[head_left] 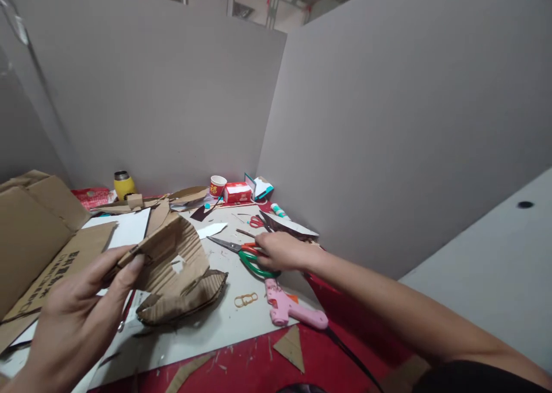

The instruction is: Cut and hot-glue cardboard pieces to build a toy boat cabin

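Left hand (75, 318): raised at lower left, fingers pinched on 1 corrugated cardboard piece (172, 252) held tilted above a second curved cardboard piece (185, 301) lying on the white board (215, 330). Right hand (280, 250): reaching across, fingers curled onto the handles of 1 pair of green-and-orange scissors (241, 252) lying on the white board, blades pointing left; whether the grasp is closed cannot be told. Nearby: 1 pink glue gun (288, 309) just below the scissors, rubber bands (245, 299) beside it, 1 yellow flask (123, 184) and 1 red paper cup (218, 185) by the back wall.
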`<state>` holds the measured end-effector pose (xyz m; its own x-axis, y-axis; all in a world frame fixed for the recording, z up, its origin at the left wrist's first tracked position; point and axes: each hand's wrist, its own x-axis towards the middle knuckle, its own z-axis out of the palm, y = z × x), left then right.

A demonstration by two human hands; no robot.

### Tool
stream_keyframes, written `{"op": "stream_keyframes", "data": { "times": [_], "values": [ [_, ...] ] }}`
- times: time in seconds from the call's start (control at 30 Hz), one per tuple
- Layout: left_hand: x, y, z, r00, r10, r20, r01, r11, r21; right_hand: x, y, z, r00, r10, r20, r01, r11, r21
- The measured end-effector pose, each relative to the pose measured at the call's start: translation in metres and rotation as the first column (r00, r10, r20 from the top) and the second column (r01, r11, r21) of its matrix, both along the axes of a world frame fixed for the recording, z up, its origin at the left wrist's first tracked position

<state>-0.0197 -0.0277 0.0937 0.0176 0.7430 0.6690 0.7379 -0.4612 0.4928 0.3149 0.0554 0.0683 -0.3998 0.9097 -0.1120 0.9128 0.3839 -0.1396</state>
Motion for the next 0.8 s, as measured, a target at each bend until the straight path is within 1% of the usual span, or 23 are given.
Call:
{"op": "stream_keyframes", "data": {
  "times": [0.03, 0.1, 0.17, 0.23, 0.33, 0.43, 0.53, 0.6, 0.7, 0.77, 0.8],
  "values": [
    [-0.001, 0.002, 0.000, 1.000, -0.001, 0.008, 0.001, 1.000, 0.019, 0.002, -0.002, -0.005, 0.999, -0.006, 0.037, 0.006, 1.000, -0.014],
    [-0.002, 0.005, 0.000, 0.999, -0.046, 0.010, 0.046, 0.998, 0.053, 0.002, -0.004, -0.014, 0.997, -0.007, 0.082, 0.010, 1.000, -0.030],
    [-0.005, 0.006, -0.001, 0.995, -0.090, -0.051, 0.097, 0.986, 0.136, -0.001, -0.002, -0.018, 0.994, -0.011, 0.106, 0.015, 0.999, -0.036],
    [-0.009, 0.006, -0.003, 0.983, -0.100, -0.155, 0.137, 0.959, 0.248, -0.004, 0.004, -0.018, 0.993, -0.021, 0.119, 0.026, 0.999, -0.037],
    [-0.013, 0.006, -0.006, 0.961, -0.082, -0.265, 0.178, 0.915, 0.363, -0.001, 0.012, -0.010, 0.994, -0.033, 0.109, 0.034, 0.999, -0.011],
    [-0.015, 0.007, -0.007, 0.948, -0.049, -0.314, 0.196, 0.868, 0.456, 0.010, 0.014, 0.003, 0.999, -0.026, 0.042, 0.023, 0.998, 0.067],
    [-0.016, 0.009, -0.007, 0.949, -0.024, -0.316, 0.195, 0.831, 0.522, 0.022, 0.011, 0.014, 0.998, -0.003, -0.063, 0.013, 0.989, 0.150],
    [-0.016, 0.010, -0.006, 0.952, -0.009, -0.305, 0.177, 0.829, 0.530, 0.025, 0.010, 0.018, 0.992, 0.016, -0.124, 0.006, 0.985, 0.175],
    [-0.013, 0.010, -0.006, 0.952, 0.030, -0.304, 0.144, 0.835, 0.531, 0.024, 0.010, 0.019, 0.981, 0.026, -0.193, 0.014, 0.979, 0.203],
    [-0.013, 0.009, -0.006, 0.947, 0.076, -0.313, 0.117, 0.825, 0.553, 0.021, 0.013, 0.018, 0.971, 0.000, -0.238, 0.061, 0.967, 0.248],
    [-0.013, 0.009, -0.006, 0.945, 0.086, -0.314, 0.104, 0.834, 0.541, 0.020, 0.015, 0.017, 0.964, -0.013, -0.266, 0.088, 0.958, 0.272]
  ]
}}
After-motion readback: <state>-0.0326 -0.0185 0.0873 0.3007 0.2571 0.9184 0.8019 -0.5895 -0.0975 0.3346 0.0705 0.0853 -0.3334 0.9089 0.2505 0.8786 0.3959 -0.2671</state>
